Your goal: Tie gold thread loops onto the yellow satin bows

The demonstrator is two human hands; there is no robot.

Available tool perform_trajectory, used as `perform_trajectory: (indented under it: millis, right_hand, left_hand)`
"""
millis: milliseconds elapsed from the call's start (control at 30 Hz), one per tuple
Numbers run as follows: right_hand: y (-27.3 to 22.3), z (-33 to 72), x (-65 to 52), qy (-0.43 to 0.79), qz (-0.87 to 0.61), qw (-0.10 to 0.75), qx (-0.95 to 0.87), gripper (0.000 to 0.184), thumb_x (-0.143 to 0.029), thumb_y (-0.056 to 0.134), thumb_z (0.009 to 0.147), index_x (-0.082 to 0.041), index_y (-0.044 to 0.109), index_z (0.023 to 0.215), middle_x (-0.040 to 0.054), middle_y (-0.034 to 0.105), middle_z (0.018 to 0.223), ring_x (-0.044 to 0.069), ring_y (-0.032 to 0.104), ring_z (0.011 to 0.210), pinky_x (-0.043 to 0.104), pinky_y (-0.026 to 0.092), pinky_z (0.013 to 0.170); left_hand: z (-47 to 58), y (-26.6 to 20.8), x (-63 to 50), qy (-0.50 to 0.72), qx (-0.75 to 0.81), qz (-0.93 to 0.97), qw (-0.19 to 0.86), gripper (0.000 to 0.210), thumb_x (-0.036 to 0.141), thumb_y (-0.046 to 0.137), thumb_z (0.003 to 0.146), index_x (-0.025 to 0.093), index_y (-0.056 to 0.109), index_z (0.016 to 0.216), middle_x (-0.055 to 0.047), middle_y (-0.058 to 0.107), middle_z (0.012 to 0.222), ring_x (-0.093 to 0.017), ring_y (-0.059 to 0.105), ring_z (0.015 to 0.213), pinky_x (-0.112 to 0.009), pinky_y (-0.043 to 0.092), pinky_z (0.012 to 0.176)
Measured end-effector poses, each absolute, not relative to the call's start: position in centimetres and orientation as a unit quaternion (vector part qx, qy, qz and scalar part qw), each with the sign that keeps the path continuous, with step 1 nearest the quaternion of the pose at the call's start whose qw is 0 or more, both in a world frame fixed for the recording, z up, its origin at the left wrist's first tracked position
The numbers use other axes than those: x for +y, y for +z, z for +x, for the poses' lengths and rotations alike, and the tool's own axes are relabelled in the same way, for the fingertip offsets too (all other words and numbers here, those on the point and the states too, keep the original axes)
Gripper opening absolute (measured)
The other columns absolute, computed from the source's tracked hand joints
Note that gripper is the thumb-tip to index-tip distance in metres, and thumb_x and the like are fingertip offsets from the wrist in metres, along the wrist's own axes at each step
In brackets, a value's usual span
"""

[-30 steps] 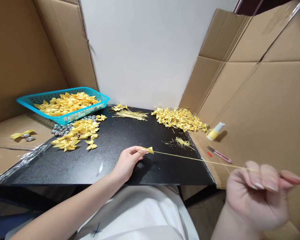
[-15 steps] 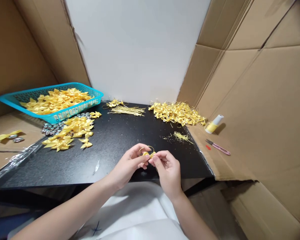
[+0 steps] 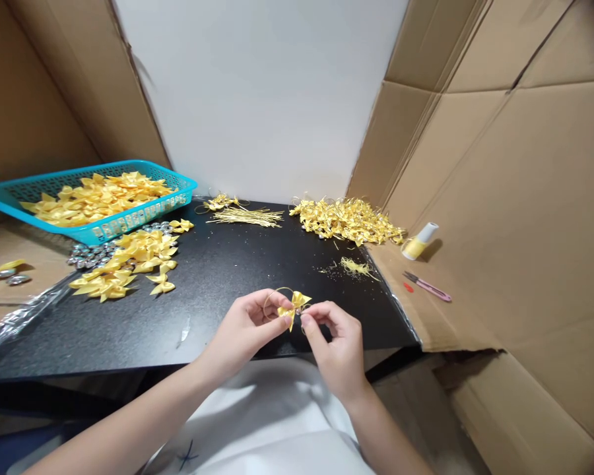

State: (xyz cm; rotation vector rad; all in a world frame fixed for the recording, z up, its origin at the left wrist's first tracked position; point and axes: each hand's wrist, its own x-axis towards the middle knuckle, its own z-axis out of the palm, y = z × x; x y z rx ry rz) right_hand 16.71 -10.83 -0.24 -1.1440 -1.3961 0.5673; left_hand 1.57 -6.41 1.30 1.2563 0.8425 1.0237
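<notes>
Over the front part of the black table, a small yellow satin ribbon bow (image 3: 301, 299) is between my two hands. My left hand (image 3: 255, 324) pinches the bow's left side between thumb and fingers. A thin gold cord (image 3: 266, 305) curves in a loop above those fingertips. My right hand (image 3: 337, 340) is closed at the bow's right side, thumb and forefinger pinching the cord close to its middle. A small shiny bead seems to sit at the bow's centre, partly hidden by the fingertips.
At left, a turquoise basket (image 3: 86, 232) holds yellow bows; loose bows (image 3: 143, 249) and silvery beads (image 3: 92, 256) lie before it. Cut gold cords (image 3: 247, 216) and a heap of corded bows (image 3: 349, 221) lie behind. Thread scraps (image 3: 356, 267), a thread spool (image 3: 416, 247) and pink snips (image 3: 433, 289) are right.
The bow has turned and come out from behind the fingers, so its ribbon tips now show. My hands have spread slightly apart, and the view has shifted a little.
</notes>
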Motion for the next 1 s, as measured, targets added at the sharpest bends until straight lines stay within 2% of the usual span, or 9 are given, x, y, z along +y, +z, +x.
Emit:
perform_trajectory:
  millis: [233, 700, 833, 1000]
  right_hand:
    - [0.5, 16.9, -11.3, 0.170, -0.500, 0.546, -0.650, 0.010, -0.015, 0.056, 0.082, -0.017, 0.060, 0.072, -0.0002, 0.061, 0.066, 0.011, 0.055, 0.061, 0.022, 0.045, 0.060]
    - [0.7, 16.7, -11.5, 0.154, -0.531, 0.515, -0.655, 0.014, -0.016, 0.055, 0.082, -0.016, 0.058, 0.068, -0.0009, 0.057, 0.061, 0.010, 0.050, 0.056, 0.021, 0.040, 0.056]
    - [0.5, 16.3, -11.6, 0.173, -0.536, 0.526, -0.637, 0.015, -0.018, 0.055, 0.083, -0.016, 0.057, 0.069, -0.0007, 0.059, 0.062, 0.009, 0.051, 0.055, 0.021, 0.040, 0.054]
    - [0.1, 16.2, -11.6, 0.255, -0.520, 0.548, -0.604, 0.013, -0.023, 0.057, 0.084, -0.017, 0.058, 0.073, 0.0002, 0.061, 0.065, 0.011, 0.055, 0.059, 0.022, 0.044, 0.058]
  left_hand:
    - [1.4, 1.5, -7.0, 0.452, 0.380, 0.597, 0.543, 0.016, 0.029, 0.072, 0.070, 0.015, 0.067, 0.074, -0.004, 0.068, 0.073, -0.014, 0.060, 0.066, -0.022, 0.049, 0.062]
    - [1.5, 1.7, -7.4, 0.459, 0.395, 0.665, 0.437, 0.012, 0.027, 0.067, 0.076, 0.016, 0.068, 0.075, -0.002, 0.070, 0.071, -0.013, 0.063, 0.064, -0.019, 0.051, 0.059]
    - [1.4, 1.4, -7.5, 0.473, 0.390, 0.669, 0.419, 0.010, 0.026, 0.067, 0.076, 0.016, 0.068, 0.075, -0.003, 0.070, 0.072, -0.013, 0.065, 0.066, -0.020, 0.052, 0.062]
    - [1.4, 1.5, -7.5, 0.479, 0.386, 0.653, 0.441, 0.011, 0.026, 0.067, 0.076, 0.015, 0.067, 0.075, -0.003, 0.069, 0.070, -0.013, 0.064, 0.063, -0.019, 0.052, 0.058]
